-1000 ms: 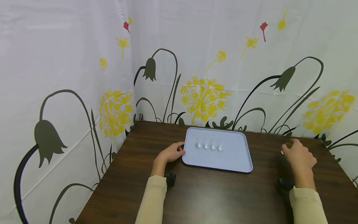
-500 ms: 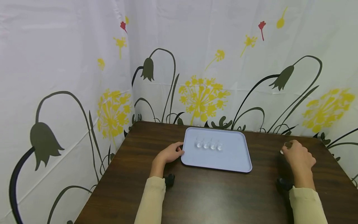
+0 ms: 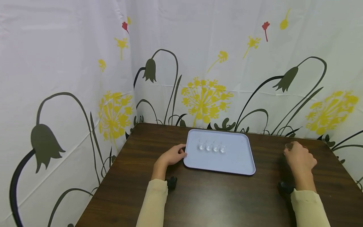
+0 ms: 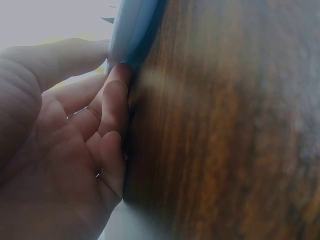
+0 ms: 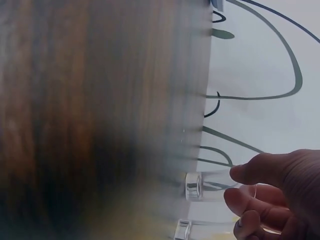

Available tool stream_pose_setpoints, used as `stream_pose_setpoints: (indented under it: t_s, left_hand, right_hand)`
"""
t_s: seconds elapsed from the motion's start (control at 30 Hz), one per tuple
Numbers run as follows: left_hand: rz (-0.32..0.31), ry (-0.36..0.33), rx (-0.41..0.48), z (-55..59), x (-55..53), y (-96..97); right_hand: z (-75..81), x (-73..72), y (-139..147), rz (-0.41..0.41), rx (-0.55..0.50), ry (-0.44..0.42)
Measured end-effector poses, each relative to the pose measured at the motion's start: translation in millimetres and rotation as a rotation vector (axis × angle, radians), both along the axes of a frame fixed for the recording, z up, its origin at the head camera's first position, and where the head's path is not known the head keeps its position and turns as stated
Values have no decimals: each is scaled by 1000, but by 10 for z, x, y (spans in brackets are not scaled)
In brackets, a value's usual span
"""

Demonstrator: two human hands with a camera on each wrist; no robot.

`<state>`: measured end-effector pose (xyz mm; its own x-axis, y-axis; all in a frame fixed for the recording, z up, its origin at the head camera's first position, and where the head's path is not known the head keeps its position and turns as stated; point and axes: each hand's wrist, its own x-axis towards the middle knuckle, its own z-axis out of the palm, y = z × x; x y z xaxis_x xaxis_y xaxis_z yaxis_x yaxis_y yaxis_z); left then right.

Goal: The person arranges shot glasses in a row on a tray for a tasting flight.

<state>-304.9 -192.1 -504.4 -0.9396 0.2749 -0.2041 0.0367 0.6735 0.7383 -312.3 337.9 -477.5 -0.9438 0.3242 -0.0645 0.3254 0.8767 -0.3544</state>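
My left hand is at the left edge of a pale blue tray. In the left wrist view the thumb lies on the rim of the tray and the fingers curl beneath it. Several small clear shot glasses stand in a row on the tray. Off to the right, my right hand has thumb and fingers around the upper part of another clear shot glass. Beside it in the right wrist view is a second glass, partly behind the curled fingers.
The dark wooden table carries the tray near its back edge. A white curtain with printed flowers hangs along the back and left. Black wrist cameras sit under both forearms, the right one close over the tabletop.
My right hand has shifted slightly left over the table. The left hand keeps its place at the tray, and the row of glasses stays as it was.
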Motion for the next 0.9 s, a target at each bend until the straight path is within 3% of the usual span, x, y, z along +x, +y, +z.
stream_pose_setpoints:
  t_s: [0.4, 0.9]
  left_hand:
    - [5, -7, 7, 13, 9, 2]
    - [8, -1, -1, -17, -7, -8]
  right_hand:
    - [-12, 11, -106, 17, 10, 44]
    - [18, 40, -488, 66, 46, 134]
